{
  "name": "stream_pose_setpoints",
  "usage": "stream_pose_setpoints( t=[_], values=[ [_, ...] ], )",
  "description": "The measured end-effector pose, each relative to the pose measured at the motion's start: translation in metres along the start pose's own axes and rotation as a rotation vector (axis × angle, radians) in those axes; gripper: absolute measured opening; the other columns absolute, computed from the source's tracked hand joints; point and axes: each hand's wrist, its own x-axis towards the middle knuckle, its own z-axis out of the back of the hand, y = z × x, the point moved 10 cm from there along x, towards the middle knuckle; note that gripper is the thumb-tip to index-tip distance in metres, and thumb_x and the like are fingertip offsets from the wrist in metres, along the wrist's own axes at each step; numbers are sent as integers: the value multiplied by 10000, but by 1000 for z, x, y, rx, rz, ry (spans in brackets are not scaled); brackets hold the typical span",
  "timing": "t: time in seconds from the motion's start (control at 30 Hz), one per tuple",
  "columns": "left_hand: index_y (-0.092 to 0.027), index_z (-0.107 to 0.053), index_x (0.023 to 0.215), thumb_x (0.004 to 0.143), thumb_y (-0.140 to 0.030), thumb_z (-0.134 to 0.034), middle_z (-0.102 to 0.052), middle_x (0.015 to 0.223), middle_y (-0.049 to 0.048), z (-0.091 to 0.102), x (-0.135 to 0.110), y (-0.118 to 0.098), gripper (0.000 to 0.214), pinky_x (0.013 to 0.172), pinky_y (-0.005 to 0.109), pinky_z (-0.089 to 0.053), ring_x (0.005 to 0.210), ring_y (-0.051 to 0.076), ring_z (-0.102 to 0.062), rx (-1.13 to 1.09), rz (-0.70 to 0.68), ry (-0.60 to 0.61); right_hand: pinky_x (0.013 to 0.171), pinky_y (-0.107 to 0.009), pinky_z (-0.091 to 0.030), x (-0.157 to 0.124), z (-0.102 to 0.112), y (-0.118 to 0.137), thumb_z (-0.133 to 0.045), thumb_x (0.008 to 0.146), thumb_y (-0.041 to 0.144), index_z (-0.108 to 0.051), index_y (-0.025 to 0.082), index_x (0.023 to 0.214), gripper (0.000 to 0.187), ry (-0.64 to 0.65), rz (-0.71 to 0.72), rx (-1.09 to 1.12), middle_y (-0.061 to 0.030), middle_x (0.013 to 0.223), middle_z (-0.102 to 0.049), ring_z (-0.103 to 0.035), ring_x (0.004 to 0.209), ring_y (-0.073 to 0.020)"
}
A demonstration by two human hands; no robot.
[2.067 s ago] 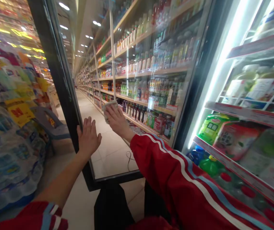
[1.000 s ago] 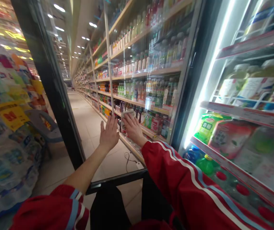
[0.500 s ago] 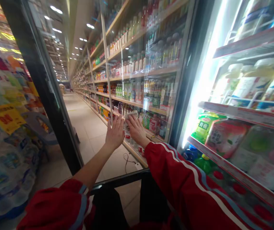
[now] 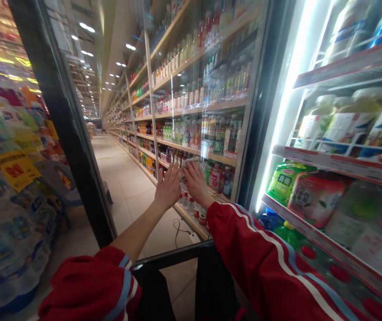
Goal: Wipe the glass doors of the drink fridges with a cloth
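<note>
Head: hands (image 4: 168, 190) (image 4: 195, 182) side by side

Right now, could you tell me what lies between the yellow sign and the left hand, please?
In the head view, from yellow sign to left hand: a grey chair, the black door frame, then glass with floor visible through it.

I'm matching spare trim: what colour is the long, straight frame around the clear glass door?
Black: the straight frame, best seen in the head view.
</note>
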Motion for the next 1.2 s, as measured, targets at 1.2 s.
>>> stream_pose_setpoints(
  t=[1.2],
  values=[
    [-56,-304,1392,792,-163,-414,-281,1479,166,-25,23,-46,620,1128,543,-80,1397,271,-191,-58,-69,56,1125,-438,-283,-34,12,-66,-372,838,75,-478,165,1309,491,-109,-144,42,-88,1432,-410,-198,1408,-193]
  ],
)
